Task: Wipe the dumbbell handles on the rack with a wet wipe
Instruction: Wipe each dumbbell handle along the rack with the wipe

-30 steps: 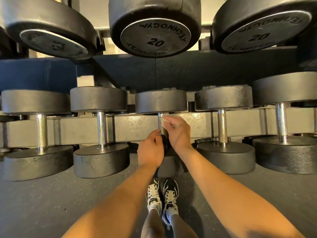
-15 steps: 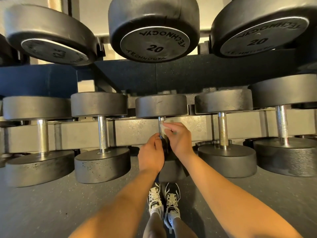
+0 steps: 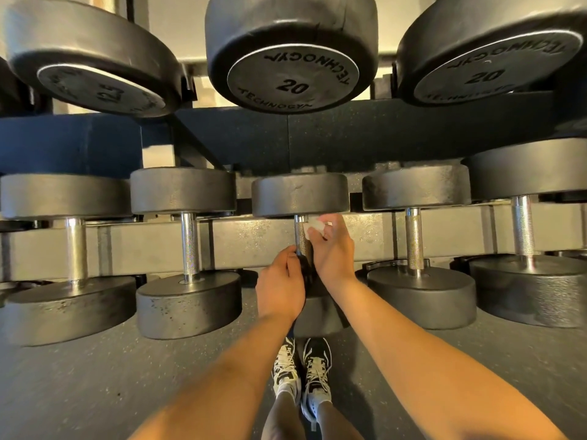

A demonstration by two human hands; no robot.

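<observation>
Floor (image 3: 79, 376): dark rubber, finely speckled. Pale wall (image 3: 178, 14) shows behind the upper tier. Rack (image 3: 254, 246): grey metal rail across the frame, dark padded shelf above it. Lower tier carries five dumbbells side by side, each with a knurled chrome bar between two scuffed black round heads. Upper tier shows three larger black heads; the centre one (image 3: 292, 52) and the right one (image 3: 486, 58) are stamped 20, the left one's number is too skewed to read. Middle dumbbell (image 3: 300, 195) is the one in hand; its handle (image 3: 300, 239) is bright steel, rough-textured, bare only in its upper part. One wet wipe (image 3: 313, 228), small, white and crumpled, lies against the handle's right side just under the far head. Right hand (image 3: 333, 252): grip closed, fingertips pinching the wipe onto the bar. Left hand (image 3: 279, 287): grip closed round the handle's lower part, beside the right wrist. Two laced black-and-white shoes (image 3: 301, 373) stand on the floor below, between the forearms.
</observation>
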